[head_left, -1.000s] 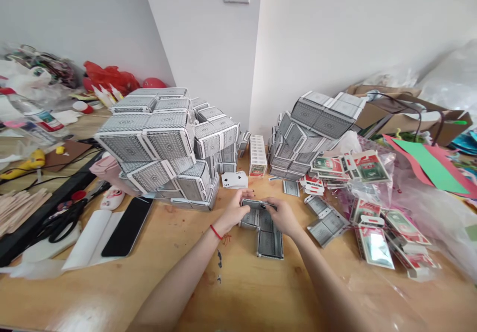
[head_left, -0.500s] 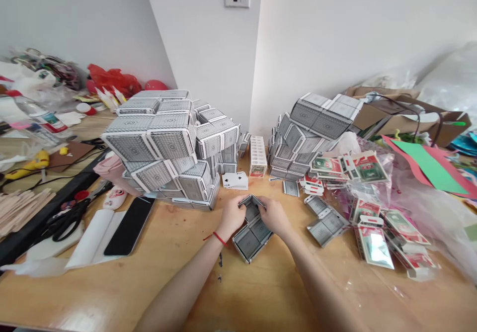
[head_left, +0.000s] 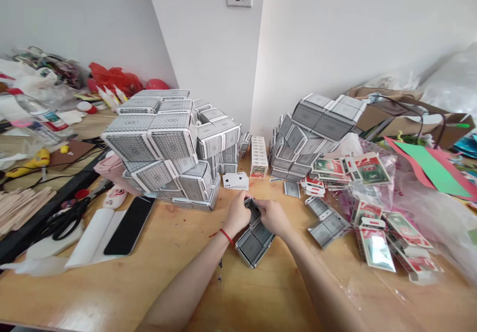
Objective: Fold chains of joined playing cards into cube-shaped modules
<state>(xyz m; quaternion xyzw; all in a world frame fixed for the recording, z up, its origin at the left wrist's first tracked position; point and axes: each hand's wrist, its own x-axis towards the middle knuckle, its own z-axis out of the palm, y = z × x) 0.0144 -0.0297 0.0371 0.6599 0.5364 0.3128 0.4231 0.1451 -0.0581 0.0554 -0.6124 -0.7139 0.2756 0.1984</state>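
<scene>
An open-topped box made of grey-backed playing cards (head_left: 254, 245) rests on the wooden table in front of me. My left hand (head_left: 238, 214) is closed on the far left corner of its wall. Across from it, my right hand (head_left: 275, 217) pinches the far right edge, and the two hands' fingertips nearly meet at the far end. The hands hide part of that end. Just beyond them lies a small stack of face-up playing cards (head_left: 235, 181), a two of spades showing. A row of card boxes (head_left: 259, 156) stands behind that.
Large card-block structures stand left (head_left: 171, 143) and right (head_left: 316, 128). A folded card piece (head_left: 324, 222) lies right of my hands, near opened card packs (head_left: 374, 245). At left are a black phone (head_left: 129, 225), black scissors (head_left: 72, 217) and a yellow glue gun (head_left: 30, 163).
My left hand has shifted slightly right and up, and its fingers sit nearer the right hand's at the box's far end. The box has moved slightly right and toward me.
</scene>
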